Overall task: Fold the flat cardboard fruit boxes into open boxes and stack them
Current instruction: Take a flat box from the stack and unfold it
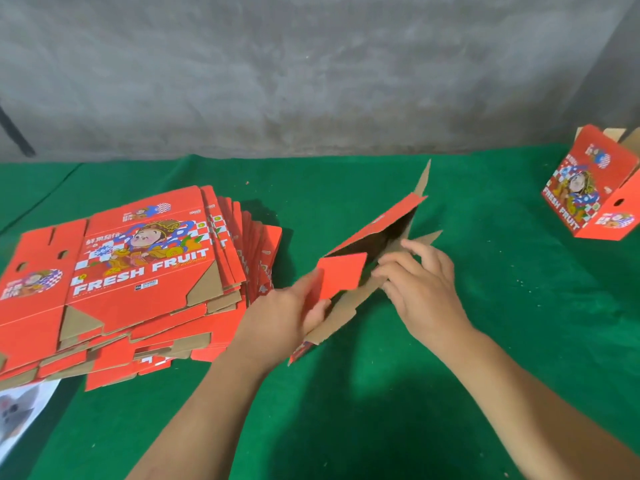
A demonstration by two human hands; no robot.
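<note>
On the green cloth-covered table, the work looks barely started. One folded red fruit box stands at the far right edge, partly cut off by the frame, and nothing is stacked on it. At the left lies a thick, fanned pile of flat box blanks, printed side up with "FRESH FRUIT" showing, so most of the folding appears to be left.

Between the two, near the table's middle, a half-opened box is being shaped. Its red wall is lifted into a narrow sleeve with a dark hollow inside, and brown cardboard flaps stick out at both ends.

The left hand reaches in from below and holds the near end, its thumb and fingers closed around a small red flap. The right hand comes from the right, palm down, with its fingers bent onto the brown inner flaps; whether it pinches them or only presses them inward cannot be told. Both forearms stretch forward over the cloth.
</note>
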